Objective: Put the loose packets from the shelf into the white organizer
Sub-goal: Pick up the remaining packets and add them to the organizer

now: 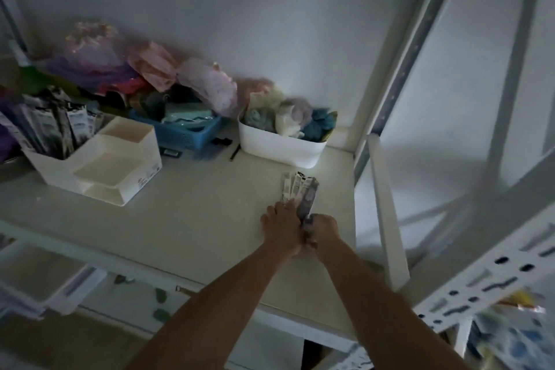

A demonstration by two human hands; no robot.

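**A:** Where are the packets (298, 194)?

**B:** Right of the middle of the frame, lying on the shelf (186, 219) in a small bunch. Their far ends fan out a bit.

**A:** What are the hands doing?

**B:** Both are on the near end of the bunch. The left hand (282, 230) lies on top with its fingers pressing down on the packets. The right hand (322, 230) is curled into a fist, and its grip is closed around the near end of the packets.

**A:** And the organizer (99, 165)?

**B:** At the left of the frame, on the same shelf, well apart from the hands. Its back part already has packets standing in it. The front trays look bare.

**A:** Anything else?

**B:** A blue basket (189, 132) and a white bin (280, 146) sit at the back, above the middle, full of soft, bunched-up things.
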